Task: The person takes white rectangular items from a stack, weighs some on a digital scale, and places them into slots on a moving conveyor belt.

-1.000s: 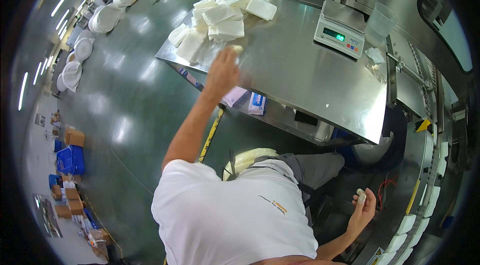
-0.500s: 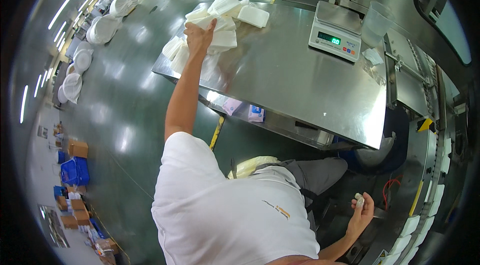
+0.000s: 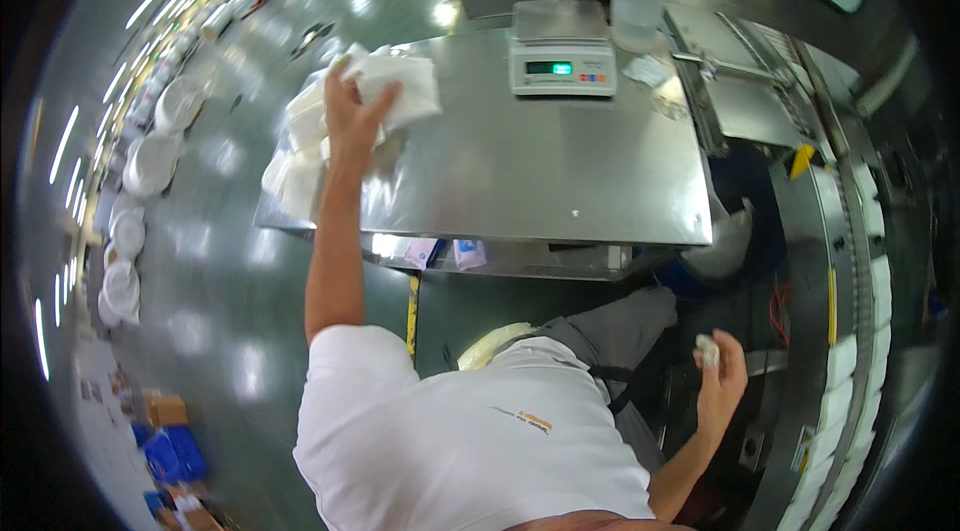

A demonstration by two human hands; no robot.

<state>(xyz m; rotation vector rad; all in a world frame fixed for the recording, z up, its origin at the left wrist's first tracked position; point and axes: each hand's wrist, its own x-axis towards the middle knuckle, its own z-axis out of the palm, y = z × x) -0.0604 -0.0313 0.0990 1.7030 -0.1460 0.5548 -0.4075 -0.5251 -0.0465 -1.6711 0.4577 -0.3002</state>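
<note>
My left arm reaches over the steel table [image 3: 520,166] to its far left corner. There my left hand [image 3: 352,119] grips a stack of white folded sheets [image 3: 412,91], thumb on the near side and fingers behind. More white folded stacks [image 3: 300,181] lie loosely heaped under and beside that hand. Low on the right, my right hand [image 3: 725,381] is held up away from the table, fingers curled round a small whitish crumpled piece [image 3: 707,351]; its exact kind is unclear.
A white electronic scale [image 3: 562,56] with a lit green display stands at the table's back, beside a clear plastic jug [image 3: 637,6]. Along the right runs a conveyor carrying white packs [image 3: 838,361]. Soft packs [image 3: 468,253] sit on the lower shelf. A dark blue bin [image 3: 740,201] adjoins the table.
The view has turned, shifting the table and scale leftward. My left hand has moved from the top of the heap to a grip on one stack. My right hand still holds the small piece.
</note>
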